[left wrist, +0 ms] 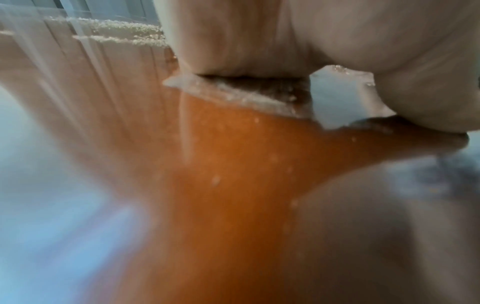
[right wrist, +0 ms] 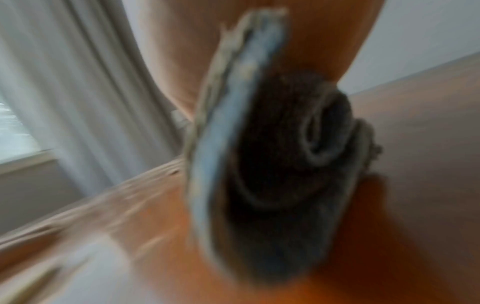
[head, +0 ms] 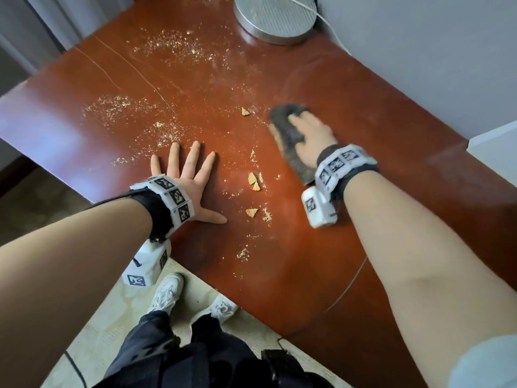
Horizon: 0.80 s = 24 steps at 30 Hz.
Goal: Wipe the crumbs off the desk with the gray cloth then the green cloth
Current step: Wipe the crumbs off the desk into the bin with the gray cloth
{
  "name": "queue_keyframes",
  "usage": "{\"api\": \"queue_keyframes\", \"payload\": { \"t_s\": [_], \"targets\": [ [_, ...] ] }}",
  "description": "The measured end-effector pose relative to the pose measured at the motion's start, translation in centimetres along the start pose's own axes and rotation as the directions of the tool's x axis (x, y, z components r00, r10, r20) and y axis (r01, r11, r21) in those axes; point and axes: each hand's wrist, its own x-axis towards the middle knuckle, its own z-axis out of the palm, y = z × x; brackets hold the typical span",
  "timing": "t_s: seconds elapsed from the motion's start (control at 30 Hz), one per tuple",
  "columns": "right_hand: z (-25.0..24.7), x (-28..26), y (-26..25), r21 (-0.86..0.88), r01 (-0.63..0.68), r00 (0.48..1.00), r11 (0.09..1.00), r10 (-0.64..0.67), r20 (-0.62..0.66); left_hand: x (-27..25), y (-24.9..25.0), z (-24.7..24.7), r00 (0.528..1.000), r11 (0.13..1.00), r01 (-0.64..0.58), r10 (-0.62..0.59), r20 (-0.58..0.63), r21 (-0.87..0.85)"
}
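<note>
On the right side of the red-brown desk (head: 321,247), the right hand (head: 312,135) presses the gray cloth (head: 288,133) down. The hand covers much of the cloth, and I cannot tell if the fingers curl round it or lie flat. From the right wrist the cloth (right wrist: 272,164) is a blurry, dark, rolled-up lump. The left wrist view is blurry too, showing only the palm (left wrist: 233,37) close up. The cloth looks dark gray, bunched and fuzzy. The left hand (head: 190,177) lies flat on the desk, fingers spread wide, holding nothing. Crumbs (head: 253,182) lie between the two hands, and fine crumb dust (head: 170,42) sits farther back. A round metal base (head: 275,16) is cut off at the top.
</note>
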Motion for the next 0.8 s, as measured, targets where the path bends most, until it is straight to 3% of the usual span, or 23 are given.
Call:
{"api": "queue_keyframes", "payload": {
  "t_s": [0.07, 0.13, 0.23, 0.3, 0.4, 0.47, 0.53, 0.6, 0.63, 0.73, 0.8],
  "targets": [
    [0.9, -1.4, -1.1, 0.041, 0.166, 0.981, 0.985, -0.169, 0.093, 0.4, 0.2, -0.5, 1.0, 1.0, 0.014, -0.014, -0.011, 0.001],
    [0.4, -2.2, 0.0, 0.131, 0.178, 0.981, 0.975, -0.187, 0.056, 0.7, 0.3, -0.8, 1.0, 1.0, 0.014, -0.014, -0.013, -0.01],
    [-2.3, -1.8, 3.9, 0.259, -0.01, 0.989, 0.966, 0.047, -0.14, 1.0, 0.2, -0.9, 1.0, 1.0, 0.008, -0.009, -0.013, -0.016],
    [-3.3, -0.7, 8.0, 0.244, -0.239, 0.922, 0.94, 0.299, -0.248, 1.1, 0.2, -0.8, 1.0, 1.0, 0.009, -0.009, -0.011, -0.023],
    [-3.6, -0.1, 12.3, 0.27, -0.565, 0.776, 0.78, 0.613, -0.146, 1.3, 0.3, -0.6, 1.0, 1.0, 0.017, -0.017, 0.002, -0.016],
    [-3.6, 0.6, 12.9, 0.297, -0.627, 0.73, 0.721, 0.676, -0.099, 1.6, 0.3, -0.8, 1.0, 1.0, 0.02, -0.02, 0.008, -0.012],
    [-4.3, 1.7, 11.8, 0.29, -0.626, 0.722, 0.724, 0.678, -0.135, 1.8, 0.4, -1.1, 1.0, 1.0, 0.021, -0.021, 0.012, -0.012],
    [-4.8, 2.8, 9.9, 0.264, -0.603, 0.751, 0.753, 0.647, -0.13, 2.3, 0.6, -1.6, 0.999, 1.0, 0.03, -0.029, 0.016, -0.011],
    [-4.7, 3.1, 9.1, 0.213, -0.556, 0.801, 0.803, 0.587, -0.122, 2.7, 0.8, -1.9, 0.999, 0.999, 0.036, -0.035, 0.019, -0.012],
    [-2.9, 3.8, 6.4, 0.061, -0.225, 0.973, 0.972, 0.227, -0.032, 3.8, 1.2, -3.3, 0.999, 0.999, 0.046, -0.046, 0.015, -0.02],
    [-2.2, 4.1, 5.7, 0.051, -0.03, 0.999, 0.998, 0.028, 0.033, 4.4, 1.3, -4.2, 0.999, 0.999, 0.043, -0.043, 0.02, -0.023]
  ]
}}
